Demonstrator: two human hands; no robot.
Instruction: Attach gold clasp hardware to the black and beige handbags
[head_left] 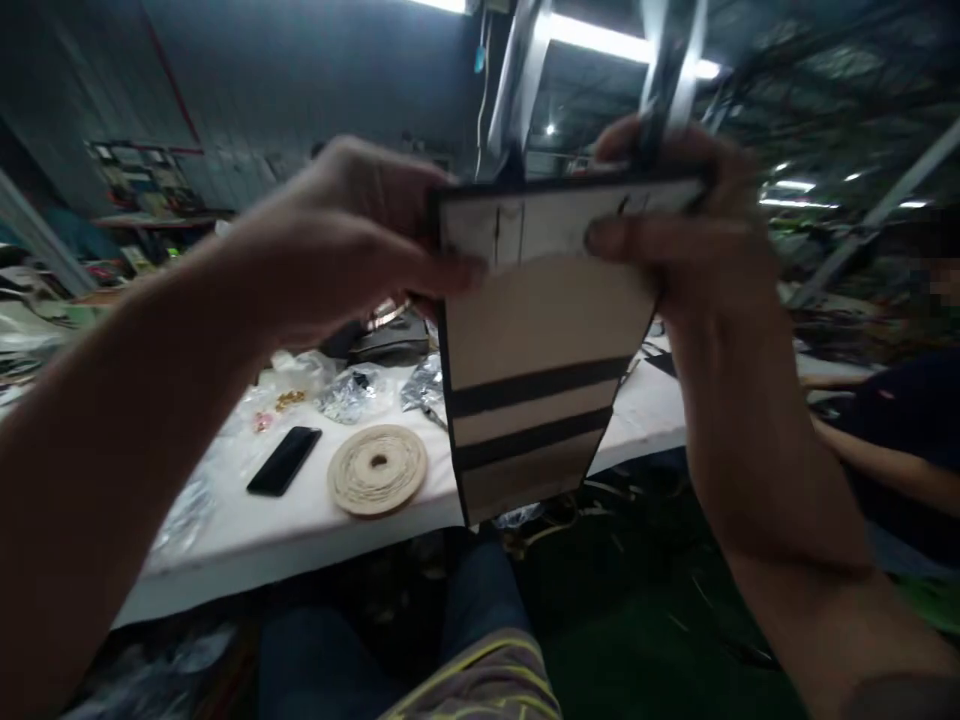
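Observation:
Both hands hold up a flat beige bag panel (551,320) with dark edging and two dark bands across its lower part. Along its top runs a pale strip with short dark marks. Two shiny, blurred straps (667,70) rise from the top edge. My left hand (375,225) pinches the upper left corner, thumb on the near face. At the upper right, my right hand (690,220) grips the panel with its thumb across the pale strip. The fingers behind the panel are partly hidden.
On the white-covered table (300,545) lie a black phone (285,461), a round beige roll (375,470) with a centre hole, and several clear plastic bags (356,393) with small parts. Another person (892,440) is at the right edge. Shelves (150,180) stand at the back left.

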